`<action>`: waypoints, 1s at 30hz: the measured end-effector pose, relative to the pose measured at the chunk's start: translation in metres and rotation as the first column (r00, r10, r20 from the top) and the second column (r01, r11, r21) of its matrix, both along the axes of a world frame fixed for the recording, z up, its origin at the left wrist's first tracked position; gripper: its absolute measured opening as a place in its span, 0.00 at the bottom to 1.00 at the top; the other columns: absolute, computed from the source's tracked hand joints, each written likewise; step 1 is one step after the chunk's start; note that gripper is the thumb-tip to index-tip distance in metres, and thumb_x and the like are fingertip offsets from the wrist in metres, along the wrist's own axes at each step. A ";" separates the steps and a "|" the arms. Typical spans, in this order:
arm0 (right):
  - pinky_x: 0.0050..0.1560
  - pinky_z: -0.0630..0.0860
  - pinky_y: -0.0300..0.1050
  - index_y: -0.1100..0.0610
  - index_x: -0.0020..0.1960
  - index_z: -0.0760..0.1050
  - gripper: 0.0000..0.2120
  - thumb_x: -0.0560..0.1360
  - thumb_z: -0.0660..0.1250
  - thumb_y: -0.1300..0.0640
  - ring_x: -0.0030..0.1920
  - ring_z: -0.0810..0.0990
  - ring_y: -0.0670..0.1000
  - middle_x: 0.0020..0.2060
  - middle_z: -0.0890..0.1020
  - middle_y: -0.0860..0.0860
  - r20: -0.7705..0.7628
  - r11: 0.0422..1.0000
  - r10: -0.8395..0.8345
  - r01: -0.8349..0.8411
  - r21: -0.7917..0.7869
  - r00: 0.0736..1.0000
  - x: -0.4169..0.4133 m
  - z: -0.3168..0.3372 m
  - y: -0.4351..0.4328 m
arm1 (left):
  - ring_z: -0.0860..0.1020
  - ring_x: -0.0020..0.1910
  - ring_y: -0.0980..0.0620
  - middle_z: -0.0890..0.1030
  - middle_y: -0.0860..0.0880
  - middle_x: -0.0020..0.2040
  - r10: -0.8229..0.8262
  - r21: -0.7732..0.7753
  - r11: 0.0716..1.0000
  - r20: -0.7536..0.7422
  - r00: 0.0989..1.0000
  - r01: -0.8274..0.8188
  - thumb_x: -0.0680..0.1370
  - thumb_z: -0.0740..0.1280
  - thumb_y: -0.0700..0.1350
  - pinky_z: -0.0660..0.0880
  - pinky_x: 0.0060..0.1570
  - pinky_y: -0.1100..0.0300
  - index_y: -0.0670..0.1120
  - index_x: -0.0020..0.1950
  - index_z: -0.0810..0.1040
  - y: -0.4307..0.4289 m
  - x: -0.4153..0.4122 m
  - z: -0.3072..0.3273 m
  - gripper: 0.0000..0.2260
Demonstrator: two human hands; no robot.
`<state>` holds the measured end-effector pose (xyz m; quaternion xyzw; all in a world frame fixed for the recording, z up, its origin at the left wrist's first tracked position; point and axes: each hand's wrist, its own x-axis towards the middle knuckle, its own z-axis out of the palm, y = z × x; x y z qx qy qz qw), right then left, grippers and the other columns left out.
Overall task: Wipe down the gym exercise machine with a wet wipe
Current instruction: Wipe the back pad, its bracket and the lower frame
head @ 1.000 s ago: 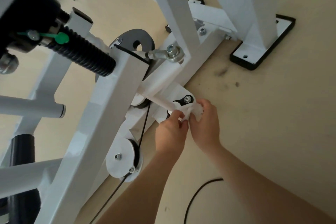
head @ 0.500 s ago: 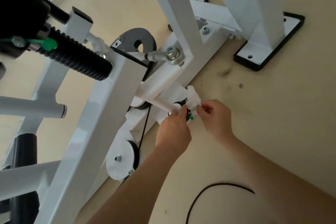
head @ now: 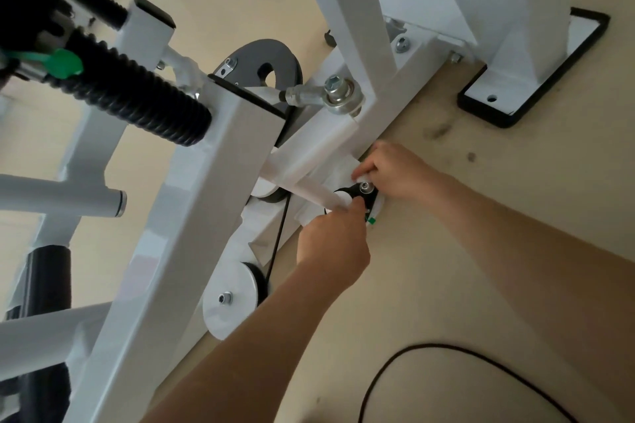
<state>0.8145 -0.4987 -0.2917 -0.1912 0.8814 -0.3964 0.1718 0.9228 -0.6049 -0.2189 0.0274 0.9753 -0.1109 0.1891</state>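
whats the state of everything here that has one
wipe: bunched, pinched by the right hand beside the bolt
left hand: fingers curled at the rod end, contents hidden
black cord: loose on the floor
floor: dark smudges

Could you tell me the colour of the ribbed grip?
The ribbed grip is black; head view.

a black cable (head: 426,345) curves across the smudged beige floor (head: 549,148).

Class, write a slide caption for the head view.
Right hand pinches a wet wipe against the black bracket low on a white gym machine.
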 end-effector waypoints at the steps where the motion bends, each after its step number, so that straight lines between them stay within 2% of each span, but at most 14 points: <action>1: 0.52 0.72 0.38 0.52 0.54 0.85 0.13 0.77 0.64 0.62 0.55 0.80 0.52 0.56 0.83 0.50 0.037 0.999 0.028 -0.029 0.021 0.999 -0.008 0.004 -0.002 | 0.80 0.45 0.44 0.79 0.46 0.50 0.001 0.007 1.000 0.003 1.000 -0.001 0.76 0.59 0.38 0.72 0.38 0.55 0.48 0.68 0.64 0.001 0.002 -0.001 0.20; 4: 0.46 0.77 0.40 0.52 0.42 0.85 0.05 0.73 0.70 0.56 0.47 0.83 0.51 0.43 0.86 0.50 0.105 0.996 0.036 -0.044 0.072 0.994 -0.019 0.013 -0.024 | 0.80 0.48 0.43 0.79 0.46 0.54 -0.001 0.053 0.999 -0.017 1.000 0.001 0.77 0.59 0.38 0.72 0.40 0.54 0.49 0.72 0.60 -0.003 0.005 -0.004 0.25; 6: 0.42 0.76 0.41 0.54 0.34 0.80 0.08 0.71 0.71 0.54 0.44 0.82 0.54 0.36 0.82 0.52 0.034 0.995 0.021 -0.024 0.095 0.999 -0.017 0.012 -0.039 | 0.79 0.49 0.44 0.78 0.47 0.56 0.003 0.098 0.995 -0.027 1.000 -0.001 0.76 0.59 0.38 0.76 0.44 0.52 0.50 0.74 0.59 -0.007 0.005 -0.004 0.27; 7: 0.44 0.76 0.42 0.53 0.34 0.80 0.08 0.71 0.71 0.53 0.45 0.82 0.55 0.37 0.82 0.52 -0.006 0.996 0.001 0.000 0.093 1.000 -0.014 0.008 -0.042 | 0.79 0.49 0.44 0.78 0.47 0.57 0.009 0.117 0.993 -0.027 1.000 -0.006 0.76 0.59 0.38 0.77 0.45 0.51 0.51 0.75 0.58 -0.008 0.006 -0.004 0.28; 10: 0.47 0.76 0.41 0.54 0.46 0.85 0.07 0.74 0.71 0.52 0.49 0.82 0.55 0.46 0.85 0.52 -0.047 0.984 -0.176 0.176 -0.009 0.983 -0.016 -0.007 -0.031 | 0.79 0.51 0.44 0.77 0.47 0.60 0.023 0.151 0.988 -0.016 1.000 -0.020 0.77 0.59 0.39 0.78 0.49 0.49 0.52 0.77 0.56 -0.010 0.007 -0.005 0.29; 12: 0.46 0.75 0.42 0.56 0.49 0.85 0.09 0.74 0.71 0.52 0.49 0.82 0.56 0.46 0.85 0.54 0.027 0.939 -0.327 0.328 -0.099 0.945 -0.019 -0.017 -0.019 | 0.79 0.53 0.44 0.77 0.47 0.60 0.034 0.167 0.985 -0.014 0.999 -0.031 0.77 0.59 0.39 0.77 0.52 0.48 0.52 0.77 0.56 -0.011 0.006 -0.005 0.29; 14: 0.43 0.72 0.42 0.59 0.50 0.84 0.09 0.75 0.71 0.54 0.47 0.82 0.54 0.45 0.85 0.55 0.102 0.896 -0.387 0.399 -0.195 0.917 -0.008 -0.021 -0.013 | 0.78 0.53 0.45 0.77 0.47 0.59 0.036 0.181 0.983 -0.011 0.999 -0.033 0.77 0.59 0.39 0.77 0.52 0.49 0.52 0.77 0.57 -0.011 0.007 -0.005 0.29; 17: 0.39 0.67 0.33 0.60 0.49 0.85 0.06 0.74 0.72 0.59 0.41 0.79 0.47 0.43 0.86 0.54 0.165 0.756 -0.526 0.548 -0.358 0.834 0.033 -0.026 -0.008 | 0.77 0.56 0.46 0.77 0.47 0.61 0.074 0.276 0.959 -0.034 0.997 -0.062 0.77 0.60 0.39 0.76 0.54 0.52 0.51 0.77 0.59 -0.014 0.013 -0.010 0.29; 19: 0.38 0.67 0.29 0.60 0.47 0.85 0.05 0.74 0.72 0.59 0.38 0.78 0.48 0.40 0.85 0.53 0.177 0.659 -0.621 0.631 -0.409 0.763 0.065 -0.031 -0.004 | 0.77 0.58 0.47 0.76 0.47 0.62 0.113 0.357 0.930 -0.052 0.992 -0.087 0.76 0.61 0.38 0.76 0.55 0.52 0.50 0.76 0.60 -0.013 0.019 -0.014 0.29; 20: 0.39 0.68 0.32 0.60 0.47 0.84 0.04 0.74 0.72 0.60 0.37 0.78 0.49 0.38 0.84 0.53 0.166 0.652 -0.634 0.638 -0.410 0.755 0.080 -0.034 -0.006 | 0.76 0.59 0.48 0.75 0.47 0.63 0.125 0.390 0.917 -0.064 0.990 -0.090 0.75 0.62 0.37 0.76 0.56 0.52 0.50 0.76 0.61 -0.013 0.023 -0.016 0.30; 22: 0.40 0.72 0.42 0.59 0.45 0.84 0.03 0.73 0.72 0.61 0.38 0.80 0.54 0.38 0.83 0.54 0.120 0.731 -0.583 0.583 -0.355 0.804 0.107 -0.037 -0.014 | 0.75 0.61 0.48 0.74 0.48 0.65 0.154 0.435 0.895 -0.081 0.985 -0.104 0.74 0.62 0.35 0.75 0.56 0.53 0.50 0.76 0.63 -0.013 0.028 -0.021 0.30; 24: 0.41 0.73 0.47 0.59 0.45 0.84 0.03 0.73 0.71 0.63 0.39 0.80 0.57 0.39 0.83 0.56 0.102 0.790 -0.524 0.528 -0.312 0.845 0.120 -0.034 -0.019 | 0.75 0.58 0.49 0.74 0.49 0.64 0.187 0.480 0.870 -0.105 0.977 -0.115 0.72 0.62 0.34 0.73 0.52 0.57 0.50 0.73 0.66 -0.013 0.032 -0.025 0.30; 28: 0.44 0.72 0.43 0.61 0.50 0.84 0.06 0.75 0.69 0.62 0.42 0.80 0.54 0.42 0.84 0.55 0.156 0.672 -0.635 0.641 -0.372 0.757 0.084 -0.022 -0.010 | 0.75 0.50 0.56 0.77 0.52 0.55 0.298 0.567 0.804 -0.122 0.947 -0.180 0.74 0.63 0.34 0.72 0.50 0.64 0.50 0.68 0.73 -0.013 0.038 -0.025 0.24; 30: 0.43 0.73 0.45 0.61 0.48 0.84 0.06 0.76 0.69 0.61 0.41 0.80 0.54 0.41 0.84 0.56 0.150 0.689 -0.624 0.631 -0.356 0.767 0.079 -0.020 -0.009 | 0.75 0.45 0.59 0.78 0.53 0.51 0.406 0.637 0.723 -0.080 0.910 -0.267 0.76 0.63 0.36 0.71 0.47 0.71 0.52 0.63 0.76 -0.012 0.038 -0.024 0.18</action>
